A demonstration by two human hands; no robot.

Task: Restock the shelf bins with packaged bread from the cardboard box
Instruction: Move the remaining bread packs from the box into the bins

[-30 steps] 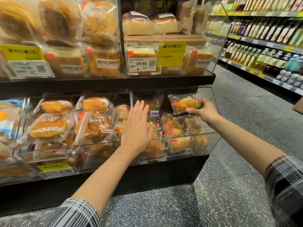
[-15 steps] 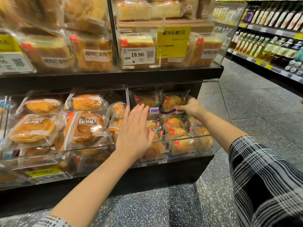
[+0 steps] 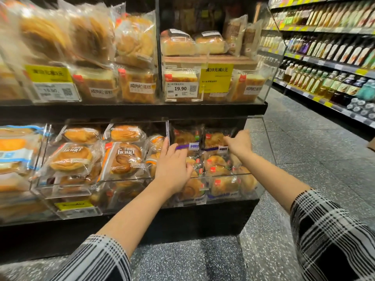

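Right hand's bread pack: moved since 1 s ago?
Yes. The bread pack held by the right hand went down and back into the clear bin, from above its front rim.

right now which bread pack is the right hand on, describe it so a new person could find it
Start at the lower shelf's clear bin at the aisle end, right of the divider. At the back of that bin two dark packs with purple bands stand upright side by side. It is the right-hand pack, which the right hand touches at its right edge; the left hand rests by its twin.
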